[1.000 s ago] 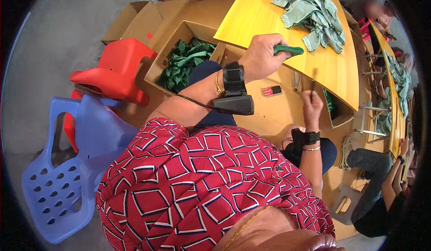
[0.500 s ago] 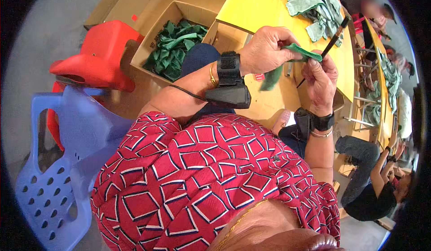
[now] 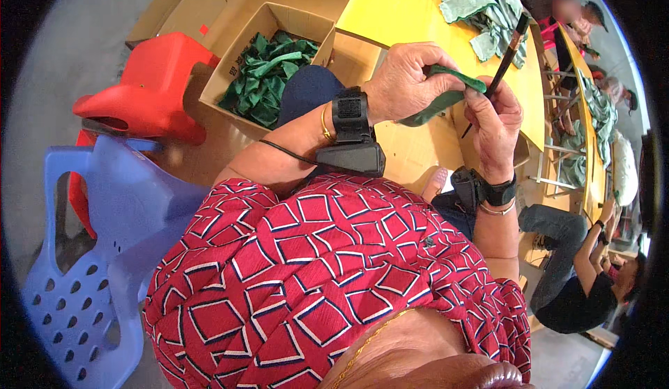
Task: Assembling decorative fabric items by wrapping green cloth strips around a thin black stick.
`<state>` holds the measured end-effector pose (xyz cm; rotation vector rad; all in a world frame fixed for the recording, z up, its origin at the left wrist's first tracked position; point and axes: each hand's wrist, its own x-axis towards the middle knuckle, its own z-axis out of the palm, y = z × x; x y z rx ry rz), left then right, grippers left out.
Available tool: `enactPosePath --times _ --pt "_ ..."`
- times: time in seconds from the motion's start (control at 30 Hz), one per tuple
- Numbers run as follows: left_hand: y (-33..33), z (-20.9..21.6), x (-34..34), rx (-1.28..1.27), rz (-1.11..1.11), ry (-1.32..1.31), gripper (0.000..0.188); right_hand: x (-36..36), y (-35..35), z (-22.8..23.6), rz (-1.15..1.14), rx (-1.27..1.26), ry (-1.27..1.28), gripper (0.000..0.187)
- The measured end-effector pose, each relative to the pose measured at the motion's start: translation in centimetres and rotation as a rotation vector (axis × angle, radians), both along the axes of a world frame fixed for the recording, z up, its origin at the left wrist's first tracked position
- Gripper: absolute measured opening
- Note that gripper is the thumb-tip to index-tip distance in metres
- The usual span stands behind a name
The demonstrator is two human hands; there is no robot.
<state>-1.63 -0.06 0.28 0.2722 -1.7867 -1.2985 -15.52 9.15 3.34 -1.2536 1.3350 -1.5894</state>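
My left hand (image 3: 404,86) is closed on a strip of green velvety fabric (image 3: 440,103), pinching it between thumb and fingers above the yellow table's near edge. The fabric's free end hangs down below that hand. My right hand (image 3: 497,126) pinches the other end of the strip at thumb and fingertip. A slim black stick (image 3: 517,39), with a brownish band partway along, also rests in the right hand. Its thicker end points up and away, and its thin tip shows below the fingers. I cannot make out what kind of tool it is.
Pale green cloth pieces (image 3: 476,7) lie heaped on the yellow table (image 3: 390,6). An open cardboard box (image 3: 213,89) of dark green pieces stands left of it. Red (image 3: 157,68) and blue (image 3: 139,201) plastic chairs are at left. Another person (image 3: 589,295) sits at right.
The fabric strip has turned in my hands, and its hanging end has swung up closer to the left hand. The stick has tipped slightly left and more upright.
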Motion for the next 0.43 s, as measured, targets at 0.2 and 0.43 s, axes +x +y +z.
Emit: enactPosePath --times 0.2,0.43 --pt "0.2 0.2 -0.3 0.309 -0.138 0.167 0.009 -0.9 0.6 -0.1 0.025 -0.048 -0.18 0.012" --pt "1.0 1.0 0.4 0.303 -0.081 0.188 0.004 -1.4 0.6 -0.7 0.09 -0.043 -0.278 0.012"
